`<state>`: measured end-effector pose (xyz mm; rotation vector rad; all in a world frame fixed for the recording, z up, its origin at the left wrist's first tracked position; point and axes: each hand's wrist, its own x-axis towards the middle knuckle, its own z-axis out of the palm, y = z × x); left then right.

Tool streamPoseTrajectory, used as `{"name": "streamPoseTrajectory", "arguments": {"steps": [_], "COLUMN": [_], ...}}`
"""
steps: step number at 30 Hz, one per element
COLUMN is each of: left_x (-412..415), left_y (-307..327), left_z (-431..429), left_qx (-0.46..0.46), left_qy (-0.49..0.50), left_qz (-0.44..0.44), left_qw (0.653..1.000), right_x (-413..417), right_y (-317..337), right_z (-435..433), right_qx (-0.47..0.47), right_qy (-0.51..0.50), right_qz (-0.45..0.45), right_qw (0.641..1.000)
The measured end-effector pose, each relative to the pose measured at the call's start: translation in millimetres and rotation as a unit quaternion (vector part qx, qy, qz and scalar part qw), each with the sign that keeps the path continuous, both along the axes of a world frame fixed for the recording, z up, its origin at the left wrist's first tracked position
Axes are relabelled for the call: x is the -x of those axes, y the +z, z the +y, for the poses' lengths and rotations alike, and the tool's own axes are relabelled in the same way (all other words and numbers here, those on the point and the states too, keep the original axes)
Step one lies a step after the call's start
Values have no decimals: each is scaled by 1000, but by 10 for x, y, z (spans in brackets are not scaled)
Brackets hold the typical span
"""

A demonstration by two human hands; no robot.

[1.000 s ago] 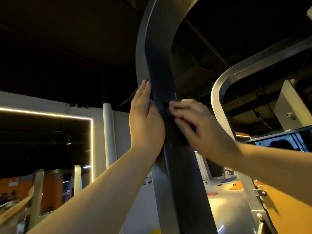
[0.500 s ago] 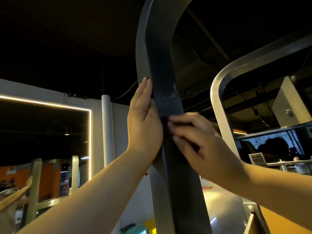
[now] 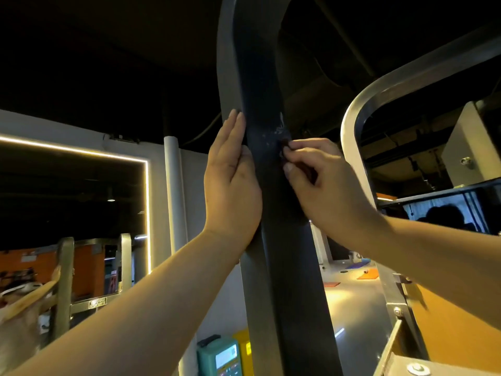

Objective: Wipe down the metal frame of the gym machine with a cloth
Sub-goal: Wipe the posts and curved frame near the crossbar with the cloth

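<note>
Dark cloth (image 3: pixel 284 147) barely visible under right hand (image 3: pixel 325 185), against frame (image 3: pixel 287 294).

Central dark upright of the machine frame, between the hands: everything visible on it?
The upright is a broad flat-faced metal beam, dark grey with a lighter left edge, rising from the bottom of the view and curving near the top. Whitish smudges mark its face at mid-height. The left hand lies flat against its left side; the right hand pinches what looks like a small dark cloth against its right edge, just below the smudges.

Head view, upward, near frame (image 3: pixel 284 294)
</note>
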<state>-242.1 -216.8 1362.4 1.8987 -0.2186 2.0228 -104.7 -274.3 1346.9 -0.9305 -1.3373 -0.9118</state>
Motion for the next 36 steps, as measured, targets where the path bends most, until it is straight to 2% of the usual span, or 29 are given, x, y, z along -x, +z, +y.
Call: {"name": "streamPoseTrajectory", "arguments": {"steps": [2, 4, 6, 10, 13, 15, 17, 19, 20, 24, 26, 28, 32, 36], "left_x": [1, 0, 6, 19, -14, -42, -51, -50, -50, -52, -51, -44, -46, -48], "left_y": [-5, 4, 35, 284, 468, 472, 436, 422, 425, 419, 418, 425, 418, 427], "left_z": [-4, -8, -28, -61, -109, -132, -127, -116, -117, -108, -99, -102, -110, -92], "left_qx": [1, -3, -22, -47, -47, -36, -26, -25, -24, -23, -25, -22, -22, -27], "left_qy": [6, 25, 72, 157, 147, 124, 105, 103, 103, 100, 97, 88, 81, 79], "left_qz": [2, -2, -8, -19, -15, 0, 1, -3, -1, 4, 2, -1, -1, -11], "left_qw": [1000, 1000, 997, 986, 988, 992, 994, 994, 994, 995, 995, 996, 996, 996], "right_x": [97, 151, 59, -76, -27, 45, 53, -63, -118, -190, -156, -98, -93, -229], "right_y": [-243, -497, -443, 258, 423, 200, -49, -38, 63, 639, 749, 615, 228, 621], "right_z": [23, 6, -11, 21, 66, 52, 55, 69, 69, 109, 122, 108, 84, 79], "right_qx": [-10, -30, -30, -15, -12, -35, -56, -58, -51, -30, -25, -22, -33, -4], "right_qy": [-15, -13, -5, -19, -22, -29, -30, -31, -29, -13, 10, 4, -24, -26], "right_qz": [-26, -104, -150, -47, -18, -47, -113, -167, -161, -29, 6, 8, -56, -40], "right_qw": [999, 994, 988, 999, 1000, 998, 992, 984, 985, 999, 1000, 1000, 998, 999]}}
